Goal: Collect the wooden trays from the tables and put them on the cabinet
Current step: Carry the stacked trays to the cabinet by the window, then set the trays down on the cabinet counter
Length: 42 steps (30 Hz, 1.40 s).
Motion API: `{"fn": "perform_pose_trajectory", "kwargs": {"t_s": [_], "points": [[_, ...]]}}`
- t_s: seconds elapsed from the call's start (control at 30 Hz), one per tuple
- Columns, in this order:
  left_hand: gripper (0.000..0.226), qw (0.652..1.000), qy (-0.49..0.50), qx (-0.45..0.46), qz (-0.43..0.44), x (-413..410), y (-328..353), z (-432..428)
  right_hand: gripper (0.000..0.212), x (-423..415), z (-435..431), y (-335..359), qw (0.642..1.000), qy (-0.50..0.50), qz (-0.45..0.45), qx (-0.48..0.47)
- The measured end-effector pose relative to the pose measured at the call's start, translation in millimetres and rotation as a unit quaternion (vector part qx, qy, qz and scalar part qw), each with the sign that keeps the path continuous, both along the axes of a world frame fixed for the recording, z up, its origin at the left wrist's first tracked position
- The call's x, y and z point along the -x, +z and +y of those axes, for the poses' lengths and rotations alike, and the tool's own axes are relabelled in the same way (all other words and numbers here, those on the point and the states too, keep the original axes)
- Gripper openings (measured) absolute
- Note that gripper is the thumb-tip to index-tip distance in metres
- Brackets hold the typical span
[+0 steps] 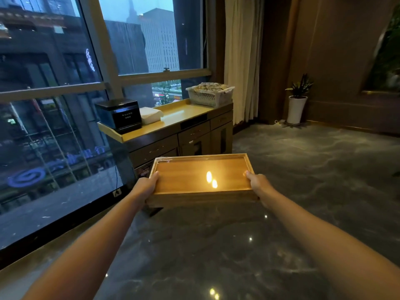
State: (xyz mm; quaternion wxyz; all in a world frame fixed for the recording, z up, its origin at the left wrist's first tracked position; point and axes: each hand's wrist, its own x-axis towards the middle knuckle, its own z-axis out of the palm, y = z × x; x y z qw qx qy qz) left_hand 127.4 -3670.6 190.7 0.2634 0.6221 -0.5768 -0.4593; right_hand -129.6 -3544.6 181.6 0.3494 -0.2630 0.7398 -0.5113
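Both hands grip one wooden tray (pixel 201 175) by its short ends, left hand (pixel 145 187) and right hand (pixel 257 182) closed on the rims, holding it level above the floor (pixel 303 169), short of the cabinet (pixel 173 120).

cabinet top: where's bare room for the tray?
Both hands, left and right, grip the wooden tray. The cabinet top is bare in the middle, between the white folded stack and the white basket. The left end is crowded by the black box.
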Motion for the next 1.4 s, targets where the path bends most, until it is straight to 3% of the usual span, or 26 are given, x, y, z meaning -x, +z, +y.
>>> {"fn": "perform_pose_trajectory", "kwargs": {"t_s": [0.17, 0.5, 0.93, 1.4], "points": [[0.066, 1.0, 0.004, 0.011, -0.009, 74, -22, -150, 0.052, 72, -151, -16, 1.0, 0.016, 0.021, -0.017], [0.061, 0.999, 0.023, 0.037, -0.027, 214, 6, -437, 0.053, 214, -440, 14, 0.999, 0.038, 0.022, -0.015], [0.055, 0.995, 0.099, 0.001, 0.025, 385, -21, -757, 0.054, 402, -814, -1, 0.99, 0.13, 0.031, -0.035], [0.058, 0.984, 0.176, -0.005, 0.029, 464, -62, -1093, 0.05, 494, -1182, -38, 0.984, 0.171, -0.025, -0.048]]}}
